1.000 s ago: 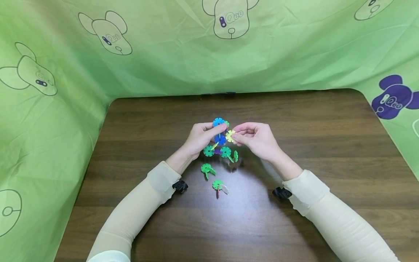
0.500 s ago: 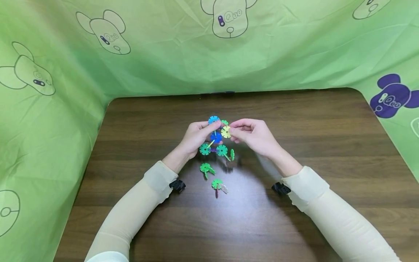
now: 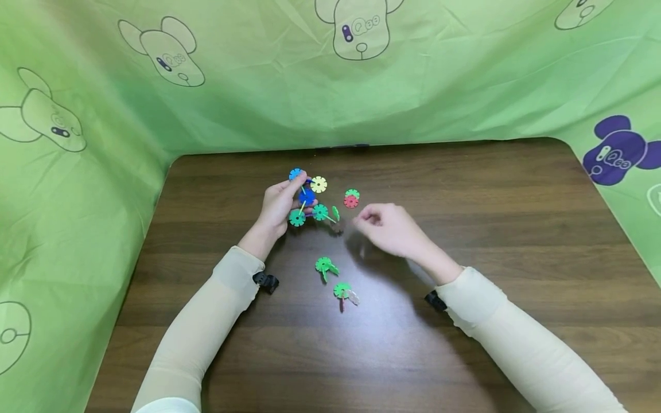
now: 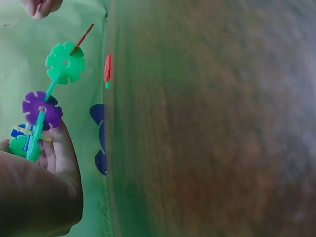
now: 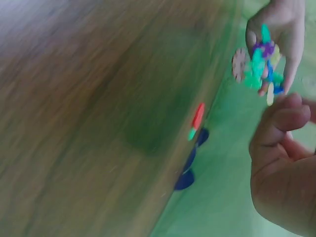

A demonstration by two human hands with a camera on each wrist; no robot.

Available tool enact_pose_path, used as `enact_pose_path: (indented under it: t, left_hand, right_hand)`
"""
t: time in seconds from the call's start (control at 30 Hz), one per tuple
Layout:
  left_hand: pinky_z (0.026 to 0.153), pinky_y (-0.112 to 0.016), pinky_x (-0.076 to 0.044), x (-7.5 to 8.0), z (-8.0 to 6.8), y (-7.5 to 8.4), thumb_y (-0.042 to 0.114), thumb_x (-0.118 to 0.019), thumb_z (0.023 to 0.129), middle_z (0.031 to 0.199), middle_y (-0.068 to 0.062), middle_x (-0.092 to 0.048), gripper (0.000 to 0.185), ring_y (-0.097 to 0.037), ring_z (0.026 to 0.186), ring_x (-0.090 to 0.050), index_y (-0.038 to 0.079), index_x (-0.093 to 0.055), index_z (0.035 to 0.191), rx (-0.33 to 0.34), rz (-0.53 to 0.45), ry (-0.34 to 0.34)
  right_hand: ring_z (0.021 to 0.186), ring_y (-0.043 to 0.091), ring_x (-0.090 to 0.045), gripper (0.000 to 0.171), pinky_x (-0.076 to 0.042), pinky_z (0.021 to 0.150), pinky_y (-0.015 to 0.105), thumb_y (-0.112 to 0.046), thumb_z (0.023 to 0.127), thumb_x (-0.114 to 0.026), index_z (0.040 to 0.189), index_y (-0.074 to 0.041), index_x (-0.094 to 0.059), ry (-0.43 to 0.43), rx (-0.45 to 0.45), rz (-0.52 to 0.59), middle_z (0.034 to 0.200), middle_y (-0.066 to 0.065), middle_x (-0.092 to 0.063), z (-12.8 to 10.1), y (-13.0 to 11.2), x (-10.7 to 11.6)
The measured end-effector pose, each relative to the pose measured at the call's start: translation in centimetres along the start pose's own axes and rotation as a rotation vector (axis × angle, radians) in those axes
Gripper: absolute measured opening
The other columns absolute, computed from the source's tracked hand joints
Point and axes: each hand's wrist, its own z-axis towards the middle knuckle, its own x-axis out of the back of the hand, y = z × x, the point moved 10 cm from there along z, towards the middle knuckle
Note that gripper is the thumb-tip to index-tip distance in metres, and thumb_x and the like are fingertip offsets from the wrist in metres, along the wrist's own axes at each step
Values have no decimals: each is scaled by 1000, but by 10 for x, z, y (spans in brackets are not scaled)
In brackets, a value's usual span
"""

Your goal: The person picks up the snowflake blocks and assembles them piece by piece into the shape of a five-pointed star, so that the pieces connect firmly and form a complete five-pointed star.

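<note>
A makeshift recording booth: cartoon-printed green cloth [image 3: 465, 74] draped around a wooden table [image 3: 516, 229].

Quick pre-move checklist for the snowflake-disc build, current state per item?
1. Left hand grips the disc cluster: ok.
2. Yellow disc joined to cluster: ok.
3. Right hand free of parts: ok, fingers loosely curled, nothing visible in them.
4. Red and green pair lying loose on the table, apart from both hands: ok.
5. Two green pieces unobstructed: ok.
6. Cluster joints fully seated: cannot tell.
</note>
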Motion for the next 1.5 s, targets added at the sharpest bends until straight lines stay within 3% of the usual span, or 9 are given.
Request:
enact_pose_path:
  t: [0.17,0.27,0.37,0.6,0.93,1.1,1.23,1.37,1.5]
  left_hand:
    - [61,-32,-57,4,1,2,45,-71,84,89,-19,-69,46,-23,69,-70,6,-69,108,-1,-15,13]
    - [60,-31,-57,4,0,4,46,-70,83,82,-14,-69,46,-22,68,-69,7,-68,108,-3,-10,15]
    - [60,-32,-57,3,0,6,45,-70,84,91,-20,-68,46,-23,69,-70,7,-69,108,-9,-8,15]
    - [61,-32,-57,-3,-1,10,46,-70,83,108,-29,-63,46,-24,72,-70,7,-69,109,-16,-2,6]
    - [61,-31,-57,-9,-2,11,45,-69,85,103,-26,-65,46,-24,73,-70,7,-68,110,-16,15,-22]
    - [60,-31,-57,-12,-3,11,44,-70,84,82,-13,-69,46,-24,70,-70,6,-68,110,-4,-17,-27]
    - [60,-31,-57,-14,-5,11,43,-70,85,80,-12,-69,46,-24,70,-70,5,-68,109,-3,-27,-33]
    - [61,-32,-57,-18,-7,12,41,-70,85,80,-13,-68,44,-24,70,-70,4,-68,109,-5,-34,-44]
    - [61,-33,-57,-25,-10,9,40,-70,86,77,-12,-68,43,-25,68,-70,4,-68,108,8,-47,-61]
  right_hand:
    - [55,12,-54,24,-44,55,32,-41,91,-60,77,-23,-66,-185,68,-242,63,-8,-61,-1,-27,-43]
    - [48,10,-45,40,-36,46,30,-50,88,-60,60,-21,-60,-235,63,-372,49,-10,-46,0,-34,-61]
    - [46,12,-40,53,-33,42,30,-58,84,-60,51,-18,-53,-260,33,-474,45,-8,-36,2,-36,-73]
    - [50,16,-49,50,-44,45,33,-57,79,-66,52,-17,-53,-287,-38,-519,50,-4,-43,4,-31,-87]
    - [46,8,-37,43,-35,47,28,-41,84,-69,51,-20,-52,-405,33,-372,45,-11,-34,4,-29,-95]
    - [52,9,-47,28,-42,54,27,-33,88,-67,66,-16,-64,-464,55,-199,56,-8,-53,0,-31,-88]
    - [56,11,-51,18,-44,58,28,-25,90,-64,78,-12,-66,-474,67,-22,63,-2,-59,-3,-34,-72]
    - [57,16,-52,18,-42,55,30,-28,92,-62,86,-12,-66,-416,56,131,66,6,-59,-3,-33,-47]
    - [64,22,-57,19,-47,59,33,-29,94,-61,96,-11,-66,-227,49,251,80,15,-64,1,-28,-10]
